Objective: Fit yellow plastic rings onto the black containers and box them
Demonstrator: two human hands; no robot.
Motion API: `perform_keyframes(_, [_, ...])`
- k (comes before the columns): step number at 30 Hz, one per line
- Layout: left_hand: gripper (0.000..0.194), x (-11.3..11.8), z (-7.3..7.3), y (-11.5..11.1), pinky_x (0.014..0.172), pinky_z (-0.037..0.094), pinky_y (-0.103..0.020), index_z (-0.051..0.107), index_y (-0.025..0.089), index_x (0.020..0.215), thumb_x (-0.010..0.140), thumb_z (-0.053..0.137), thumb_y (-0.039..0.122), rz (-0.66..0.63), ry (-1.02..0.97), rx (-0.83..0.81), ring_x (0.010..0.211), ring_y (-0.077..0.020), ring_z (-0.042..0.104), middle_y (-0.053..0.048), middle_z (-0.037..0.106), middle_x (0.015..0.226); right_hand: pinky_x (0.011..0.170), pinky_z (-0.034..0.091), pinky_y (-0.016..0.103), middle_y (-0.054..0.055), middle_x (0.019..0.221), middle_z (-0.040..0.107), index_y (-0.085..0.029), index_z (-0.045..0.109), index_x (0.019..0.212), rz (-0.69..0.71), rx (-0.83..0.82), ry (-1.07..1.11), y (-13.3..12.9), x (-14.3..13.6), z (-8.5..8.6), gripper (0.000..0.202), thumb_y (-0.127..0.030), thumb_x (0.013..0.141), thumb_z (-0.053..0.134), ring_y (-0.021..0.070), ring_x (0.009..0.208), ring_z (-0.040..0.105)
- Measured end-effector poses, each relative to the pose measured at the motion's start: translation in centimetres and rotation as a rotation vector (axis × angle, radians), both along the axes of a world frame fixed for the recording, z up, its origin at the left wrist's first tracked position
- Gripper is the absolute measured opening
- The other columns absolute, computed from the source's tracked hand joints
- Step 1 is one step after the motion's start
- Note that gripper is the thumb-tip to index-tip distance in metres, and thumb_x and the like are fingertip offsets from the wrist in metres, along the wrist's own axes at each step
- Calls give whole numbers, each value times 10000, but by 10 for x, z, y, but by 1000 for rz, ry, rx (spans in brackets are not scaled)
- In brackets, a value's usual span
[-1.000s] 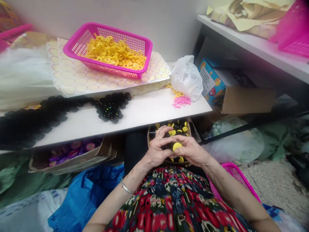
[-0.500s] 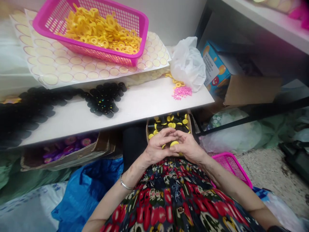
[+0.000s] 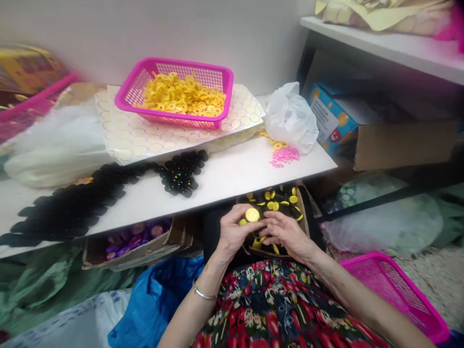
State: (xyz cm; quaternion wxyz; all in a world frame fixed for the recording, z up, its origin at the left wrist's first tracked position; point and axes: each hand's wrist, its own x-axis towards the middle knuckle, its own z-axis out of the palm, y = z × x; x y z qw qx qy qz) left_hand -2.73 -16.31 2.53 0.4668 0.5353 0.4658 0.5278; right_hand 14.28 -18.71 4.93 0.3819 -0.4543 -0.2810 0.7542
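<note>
My left hand (image 3: 232,232) is closed around a small black container with a round yellow cap (image 3: 253,214), which faces up between thumb and fingers. My right hand (image 3: 288,234) is just to its right, fingers apart and slightly bent. Its fingertips come close to the left thumb; I see nothing held in it. Beneath both hands stands a cardboard box (image 3: 305,212) of black pieces with yellow caps (image 3: 293,199), partly hidden by the hands.
On the white table (image 3: 224,181) are rows of black pieces (image 3: 68,208), a pink basket (image 3: 174,118) of yellow rings, pink bits (image 3: 284,156) and a white plastic bag (image 3: 292,116). Below are a box of purple items (image 3: 136,239) and a pink basket (image 3: 395,295).
The view has shifted, so the table sits lower and further right. My hands have moved apart; the yellow cap now shows clearly in the left hand, while the right hand's fingers have opened.
</note>
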Motion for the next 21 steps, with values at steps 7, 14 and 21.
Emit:
perform_keyframes(7, [389,-49,-14,44,761,476,-256,660,153,929,586,757,309,608,28,-28,750,-121,575,-12,636,828,589,515,259,41,773,645,-152,597,873,-4,-23,-88,-4,9,-19,381,-368,611,769,123,624,608])
perform_keyframes(14, [421,-48,-23,64,779,488,-284,638,155,953,586,739,337,570,85,-72,759,-138,589,-23,641,833,543,497,259,33,714,636,-150,615,836,-31,24,-157,4,8,-30,364,-378,595,764,125,580,591])
perform_keyframes(21, [480,-4,-29,23,746,484,-293,662,168,972,514,787,243,101,226,-96,769,-158,585,-44,656,878,588,497,253,28,830,626,-149,642,902,-107,158,-316,9,31,-38,352,-358,631,719,106,633,578])
